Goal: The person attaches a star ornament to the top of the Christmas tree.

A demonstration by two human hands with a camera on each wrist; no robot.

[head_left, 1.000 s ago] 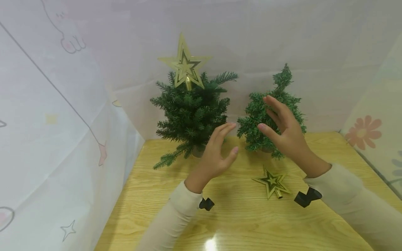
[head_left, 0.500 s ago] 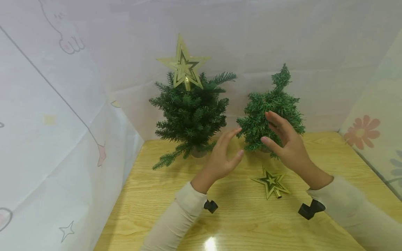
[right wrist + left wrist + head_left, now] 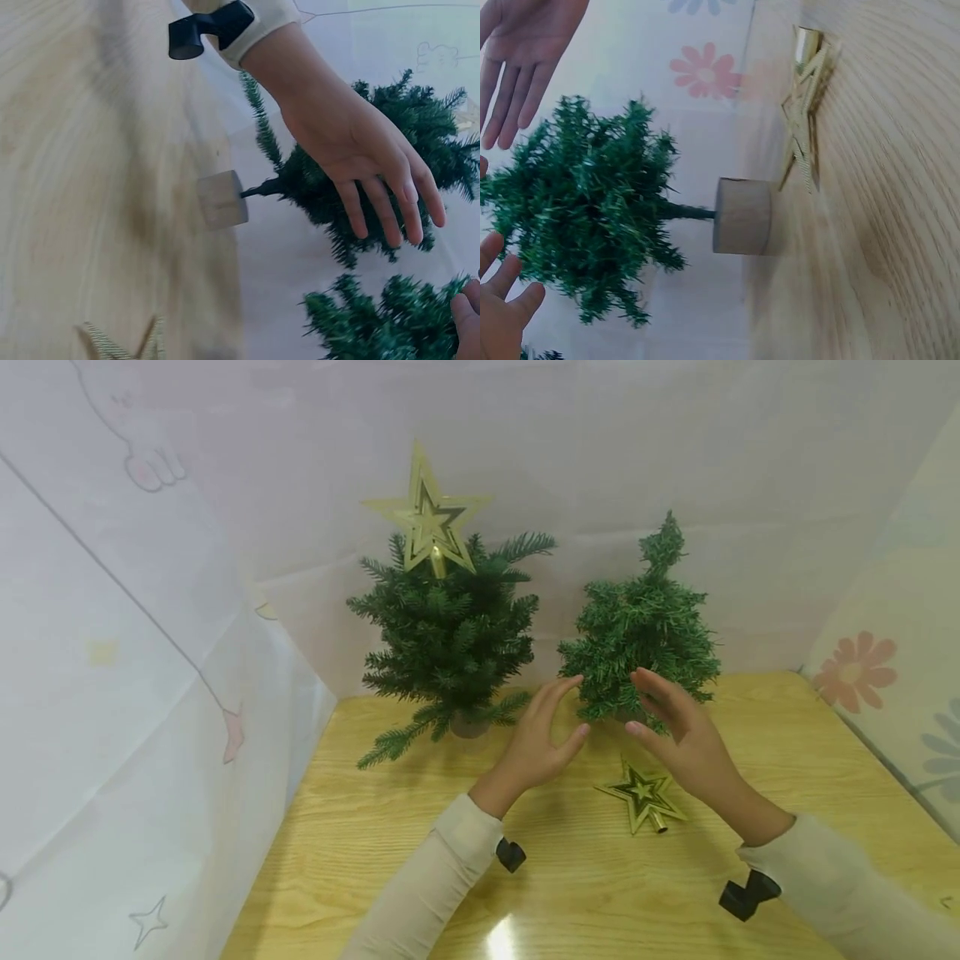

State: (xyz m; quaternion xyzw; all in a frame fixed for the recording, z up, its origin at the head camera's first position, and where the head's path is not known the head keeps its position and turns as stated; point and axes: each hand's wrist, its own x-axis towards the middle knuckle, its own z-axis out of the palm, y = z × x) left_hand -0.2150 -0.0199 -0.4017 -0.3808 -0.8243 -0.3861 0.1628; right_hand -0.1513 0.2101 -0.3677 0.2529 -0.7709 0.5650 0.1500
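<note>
My left hand (image 3: 536, 743) and right hand (image 3: 686, 743) hover in front of the smaller Christmas tree (image 3: 641, 631), palms facing each other. Both have relaxed, slightly bent fingers and hold nothing. In the head view their fingertips overlap the tree's lower branches; the left wrist view has a gap between the right hand (image 3: 536, 56) and the branches. A gold star topper (image 3: 642, 795) lies flat on the table between and below the hands. Farther left stands a fuller, darker Christmas tree (image 3: 453, 635), a second gold star topper (image 3: 431, 518) upright at its top.
Both trees stand near the back of the wooden table (image 3: 390, 827), on round bases like the smaller tree's base (image 3: 742, 216). A pale printed cloth (image 3: 750, 468) hangs close behind and at both sides. Each sleeve carries a black mount (image 3: 750, 896).
My right hand has come down from the smaller tree's middle to its lower branches. The left hand has shifted slightly right and down. Trees and stars stay put; the head view has turned slightly.
</note>
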